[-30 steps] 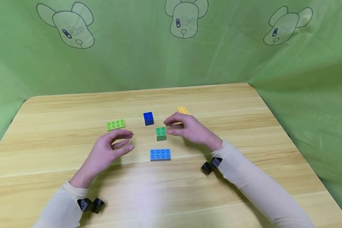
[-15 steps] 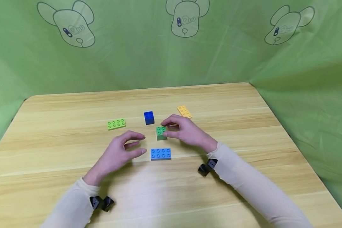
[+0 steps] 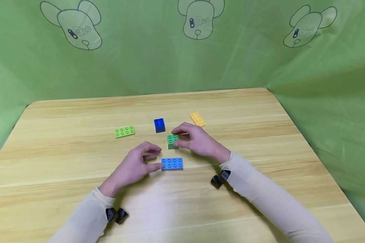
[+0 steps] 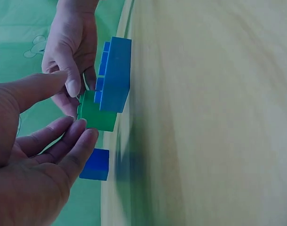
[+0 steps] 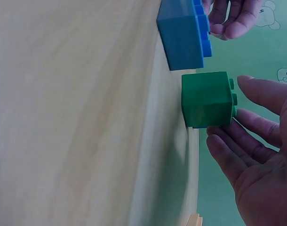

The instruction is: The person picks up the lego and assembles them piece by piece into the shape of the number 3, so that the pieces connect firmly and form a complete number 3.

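A green square building brick (image 3: pixel 170 146) stands mid-table, its studs up. My right hand (image 3: pixel 199 140) hovers at its right side, fingers bent, with thumb tip and fingertips right by the studs. In the right wrist view a gap shows between the thumb and the green brick (image 5: pixel 207 99). Closer to me lies a longer light blue brick (image 3: pixel 172 164). My left hand (image 3: pixel 134 166) reaches in from the left with thumb and fingers apart; its thumb tip overlaps that brick's left end in the head view. Neither hand grips anything.
Behind the green brick stands a dark blue square brick (image 3: pixel 159 127). A flat lime green brick (image 3: pixel 124 132) lies to the left, and a flat yellow-orange one (image 3: pixel 197 119) at the back right. Green cloth (image 3: pixel 146 64) hangs behind the wooden table (image 3: pixel 231 216).
My left hand has moved right, from beside the lime brick to the light blue brick's left end. My right hand has shifted slightly left, over the green brick's edge. The bricks have stayed put.
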A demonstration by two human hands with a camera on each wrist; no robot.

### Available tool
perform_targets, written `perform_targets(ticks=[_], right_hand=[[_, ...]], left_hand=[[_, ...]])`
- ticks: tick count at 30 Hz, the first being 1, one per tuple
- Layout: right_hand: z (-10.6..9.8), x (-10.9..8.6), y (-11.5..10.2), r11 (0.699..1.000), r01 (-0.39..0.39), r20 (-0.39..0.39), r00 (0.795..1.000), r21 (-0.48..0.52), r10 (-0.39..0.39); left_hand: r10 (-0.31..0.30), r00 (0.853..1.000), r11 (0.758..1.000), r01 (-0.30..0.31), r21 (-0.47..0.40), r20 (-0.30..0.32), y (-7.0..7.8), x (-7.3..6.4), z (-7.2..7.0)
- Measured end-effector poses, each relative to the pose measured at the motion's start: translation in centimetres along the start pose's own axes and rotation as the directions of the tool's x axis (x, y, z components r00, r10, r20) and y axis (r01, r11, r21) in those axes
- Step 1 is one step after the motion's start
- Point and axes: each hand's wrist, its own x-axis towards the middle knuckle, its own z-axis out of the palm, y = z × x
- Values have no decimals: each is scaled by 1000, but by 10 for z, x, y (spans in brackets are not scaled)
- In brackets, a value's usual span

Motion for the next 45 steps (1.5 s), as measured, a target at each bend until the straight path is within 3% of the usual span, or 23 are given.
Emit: perform_targets(ticks=[9, 16, 25, 32, 40, 45], right_hand=[[1, 3, -1, 999, 19, -3, 1000, -44, -20], [3, 3, -1, 997, 12, -2, 1000, -81, -12], [7, 5, 0, 997, 8, 13, 1000, -71, -7], [8, 5, 0, 997, 22, 10, 1000, -76, -21], [7, 4, -1, 997, 7, 9, 1000, -83, -6], [6, 4, -2, 996, 0, 11, 1000, -87, 1]], left_hand=[[17, 1000, 981, -19, 195, 9, 0, 5, 6], [45, 999, 979, -49, 198, 24, 1, 6, 9], [78, 997, 955, -82, 285, 26, 3, 7, 9], [77, 995, 960, -90, 263, 61, 4, 9, 9], [110, 987, 936, -141, 322, 115, 2, 14, 10], [106, 987, 936, -140, 323, 121, 2, 15, 10]])
